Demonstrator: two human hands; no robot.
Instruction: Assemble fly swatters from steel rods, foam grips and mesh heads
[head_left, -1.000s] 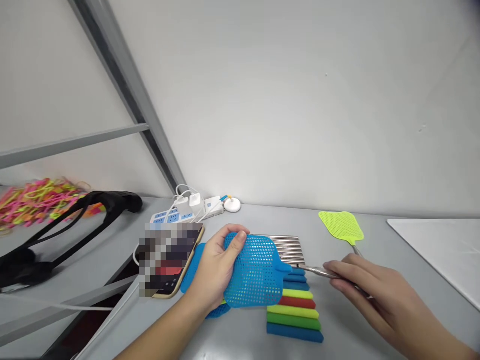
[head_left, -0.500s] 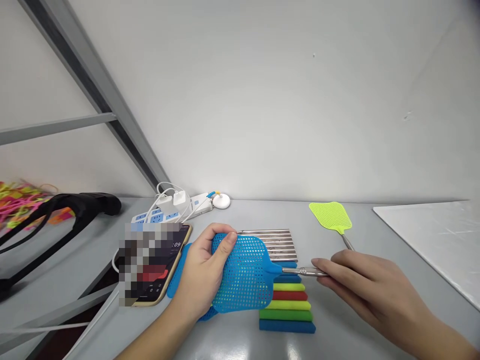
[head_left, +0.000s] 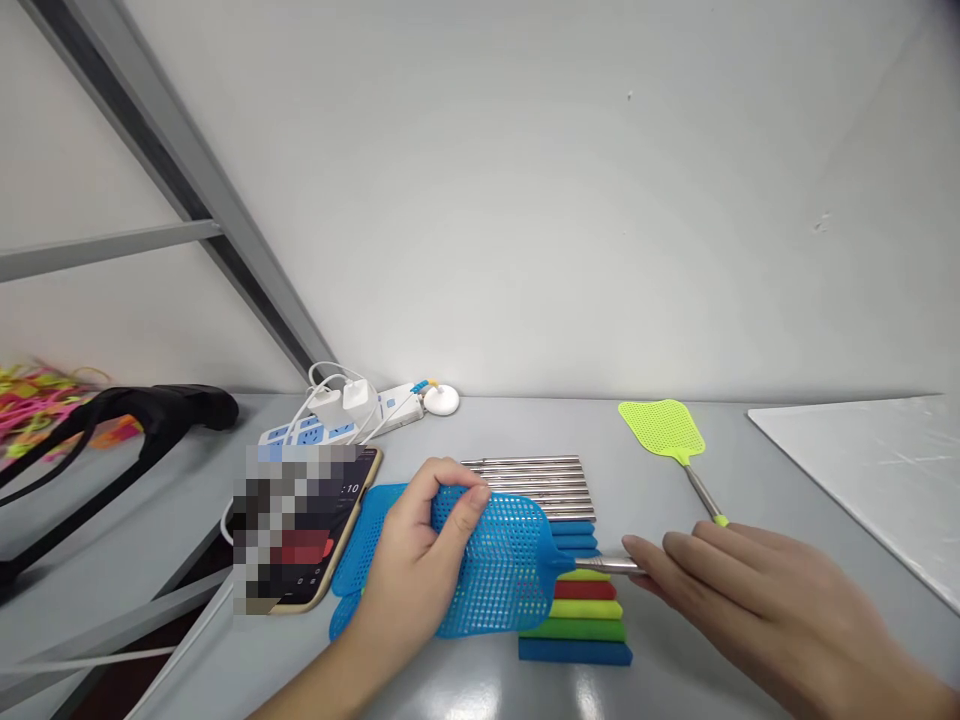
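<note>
My left hand (head_left: 416, 560) is closed on the mesh head of a blue fly swatter (head_left: 514, 565), thumb on top. At the head's right end, my right hand (head_left: 757, 595) pinches its metal rod (head_left: 604, 565). More blue swatter heads (head_left: 366, 540) lie beneath and left of my left hand, partly hidden by it. Behind the held swatter is a row of silver metal rods (head_left: 532, 480) with coloured grips (head_left: 577, 630) in blue, green, yellow and red. Past my right hand lies a yellow-green fly swatter (head_left: 664, 430) with a metal rod.
A phone (head_left: 322, 545) lies left of the swatters, partly blurred out. Behind it are a power strip (head_left: 311, 430) with plugs and cables, and a white round device (head_left: 441, 400). A black strapped object (head_left: 150, 430) sits far left; a white sheet (head_left: 870, 450) lies right.
The held swatter has shifted slightly right and down, and its mesh looks more bent. My right hand has moved a little down, showing more of the yellow-green swatter's rod.
</note>
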